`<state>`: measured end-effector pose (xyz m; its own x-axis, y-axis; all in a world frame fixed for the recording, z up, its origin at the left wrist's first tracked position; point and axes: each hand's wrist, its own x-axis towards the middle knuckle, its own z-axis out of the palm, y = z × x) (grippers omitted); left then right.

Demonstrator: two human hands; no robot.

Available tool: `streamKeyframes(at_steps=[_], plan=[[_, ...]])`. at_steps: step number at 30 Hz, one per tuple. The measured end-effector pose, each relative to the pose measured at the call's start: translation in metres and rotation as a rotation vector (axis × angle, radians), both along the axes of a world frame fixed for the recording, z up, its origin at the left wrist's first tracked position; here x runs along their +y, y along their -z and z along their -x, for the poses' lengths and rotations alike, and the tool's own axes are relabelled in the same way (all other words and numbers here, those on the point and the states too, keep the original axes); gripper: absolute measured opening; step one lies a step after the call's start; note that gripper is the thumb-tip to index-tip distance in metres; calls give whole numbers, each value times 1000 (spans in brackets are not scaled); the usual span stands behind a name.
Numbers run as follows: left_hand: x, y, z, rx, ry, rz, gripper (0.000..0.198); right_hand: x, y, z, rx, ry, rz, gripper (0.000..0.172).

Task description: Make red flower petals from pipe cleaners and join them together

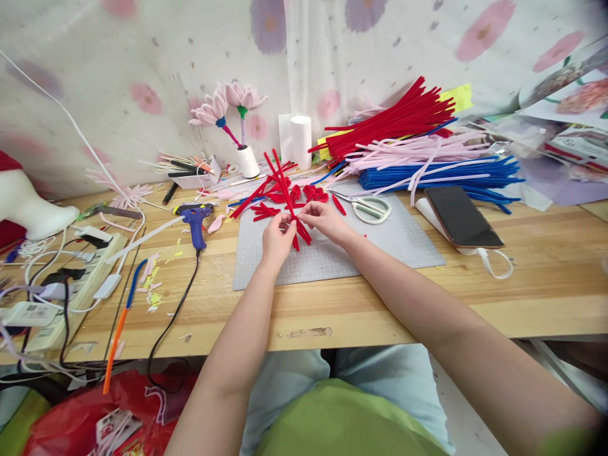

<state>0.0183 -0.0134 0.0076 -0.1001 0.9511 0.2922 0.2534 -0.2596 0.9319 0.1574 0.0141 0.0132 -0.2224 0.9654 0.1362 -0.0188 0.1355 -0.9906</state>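
Several red pipe cleaners [284, 180] cross one another between my two hands, over the grey cutting mat [323, 272]. My left hand [278, 237] pinches them near their lower part, its thumb and fingers pressed together. Close beside it, my right hand [323, 218] has its fingertips closed on the same red stems. Which stem each fingertip holds is too small to tell. Behind my hands lie bent red loops [316, 193] and short red pieces [266, 211]. Right of my right hand, scissors with pale green handles [370, 209] rest on the mat.
Bundles of red [389, 120], pink [418, 152] and blue pipe cleaners [441, 174] lie at the back right, near a phone [463, 215]. Leftward are a blue glue gun [194, 223], a power strip [90, 278] and cables. Pink flowers stand in a white holder [247, 162].
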Motion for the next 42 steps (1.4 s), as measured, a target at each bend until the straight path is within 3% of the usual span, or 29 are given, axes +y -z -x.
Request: streamKeyframes(at_steps=[5, 14, 21, 28, 33, 38, 42], plan=[[-6, -6, -1, 26, -40, -36, 9, -2, -4, 2, 4, -24, -8, 34], [4, 4, -3, -265, 30, 37, 11, -2, -4, -3, -1, -135, 39, 31], [2, -2, -10, -432, 5, 163, 16, -2, -2, -2, 82, -196, 98, 31], [7, 0, -4, -466, -126, 126, 17, -5, 1, 0, -56, -281, 19, 31], [6, 2, -12, -601, -230, 165, 20, -5, 7, 8, -87, -210, 31, 32], [3, -2, -14, -816, -158, 287, 14, -5, 8, 8, -60, -161, 56, 28], [3, -8, -1, -815, 34, 484, 14, -5, 2, 3, -10, -153, 112, 26]])
